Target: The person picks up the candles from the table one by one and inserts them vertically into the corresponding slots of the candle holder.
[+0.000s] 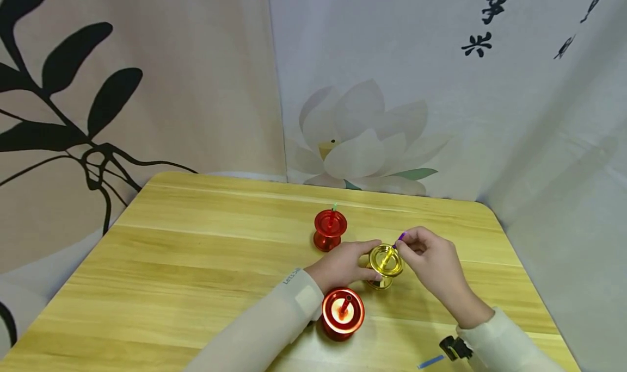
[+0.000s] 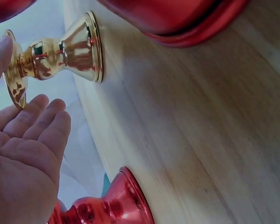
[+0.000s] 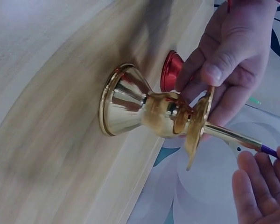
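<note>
A shiny gold candle holder point(image 3: 126, 105) with a flared base, a round dish and a thin upright tube stands on the wooden table. My left hand point(image 1: 345, 264) holds it by the dish, thumb on the rim and fingers at the other side. At the tube's top, my right hand point(image 1: 435, 259) pinches a thin purple stick point(image 3: 269, 150) between thumb and fingertips. Its lower end meets the tube's mouth; how deep it sits is hidden. Behind my left hand is a red candle holder point(image 1: 327, 242) with a green tip point(image 1: 334, 206) showing above its tube.
Another red candle holder point(image 1: 338, 329) stands close to my left wrist, its tube bare at the top. A short blue strip point(image 1: 431, 362) lies near the front of the table point(image 1: 196, 263), beside a black clip-like piece point(image 1: 455, 348) at my right sleeve. Printed curtains point(image 1: 220, 89) hang behind the table.
</note>
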